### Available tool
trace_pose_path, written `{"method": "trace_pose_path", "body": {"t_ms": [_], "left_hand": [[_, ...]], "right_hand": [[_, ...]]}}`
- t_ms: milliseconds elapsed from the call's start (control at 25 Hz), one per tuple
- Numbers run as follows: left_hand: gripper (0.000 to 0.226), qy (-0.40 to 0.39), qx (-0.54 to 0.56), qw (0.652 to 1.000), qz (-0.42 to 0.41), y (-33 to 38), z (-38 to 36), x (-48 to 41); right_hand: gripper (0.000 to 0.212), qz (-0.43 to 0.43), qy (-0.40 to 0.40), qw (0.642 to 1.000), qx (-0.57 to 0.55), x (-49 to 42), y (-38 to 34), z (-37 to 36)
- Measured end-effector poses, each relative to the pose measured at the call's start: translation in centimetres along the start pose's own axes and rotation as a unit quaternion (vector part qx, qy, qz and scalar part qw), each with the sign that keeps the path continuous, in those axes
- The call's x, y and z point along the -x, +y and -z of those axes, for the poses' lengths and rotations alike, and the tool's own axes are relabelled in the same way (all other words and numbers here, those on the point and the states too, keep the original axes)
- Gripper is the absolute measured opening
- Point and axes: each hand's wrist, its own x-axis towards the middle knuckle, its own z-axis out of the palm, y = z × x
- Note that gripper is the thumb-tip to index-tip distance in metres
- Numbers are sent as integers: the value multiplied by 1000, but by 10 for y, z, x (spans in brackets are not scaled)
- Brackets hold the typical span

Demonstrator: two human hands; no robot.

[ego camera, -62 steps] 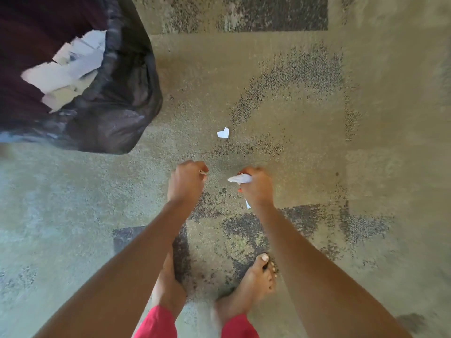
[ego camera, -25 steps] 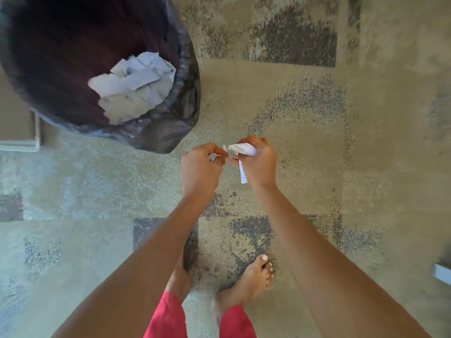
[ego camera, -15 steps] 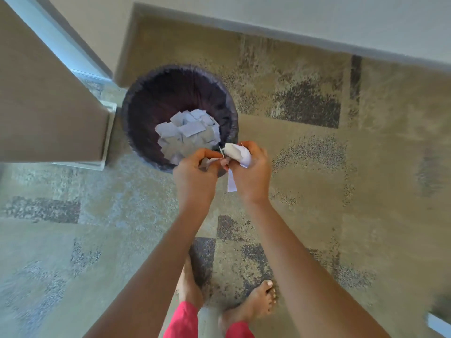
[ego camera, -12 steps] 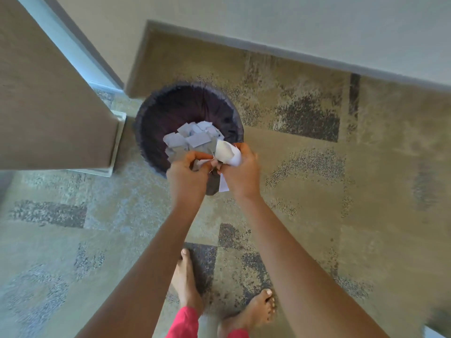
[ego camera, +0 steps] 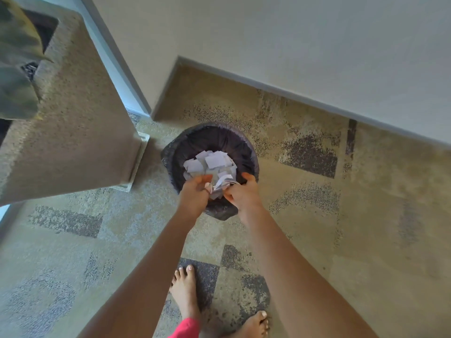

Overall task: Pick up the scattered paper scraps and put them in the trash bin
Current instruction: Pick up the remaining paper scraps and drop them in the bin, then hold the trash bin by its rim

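A round trash bin (ego camera: 252, 154) with a black liner stands on the carpet near the wall corner, with a heap of white paper scraps (ego camera: 216, 160) inside. Both of my hands hover over its near rim. My left hand (ego camera: 194, 195) has its fingers spread and thumb raised. My right hand (ego camera: 242, 194) is likewise open, thumb up. A few crumpled white scraps (ego camera: 220, 186) hang loose between the two hands, just above the heap. The near rim of the bin is hidden behind my hands.
A beige upholstered piece of furniture (ego camera: 68, 118) stands close to the left of the bin. A pale wall (ego camera: 292, 45) with a skirting runs behind it. My bare feet (ego camera: 185, 290) stand on the patterned carpet (ego camera: 366, 228) just before the bin.
I have risen from the floor and carried the scraps to the bin. Both hands, which pinched scraps, have moved over the rim and spread apart, and the scraps now sit loose between them.
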Motion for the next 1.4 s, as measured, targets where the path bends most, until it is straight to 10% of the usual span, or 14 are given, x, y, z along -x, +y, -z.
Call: {"method": "trace_pose_path", "body": {"t_ms": [320, 640, 1400], "left_hand": [[36, -6, -16, 1000, 12, 24, 24, 14], [39, 227, -73, 961, 137, 9, 43, -13], [28, 133, 53, 965, 221, 80, 66, -98]], "right_hand": [[31, -54, 44, 997, -24, 19, -19, 16], [44, -12, 135, 975, 176, -32, -23, 41], [19, -46, -45, 991, 114, -112, -107, 65]]}}
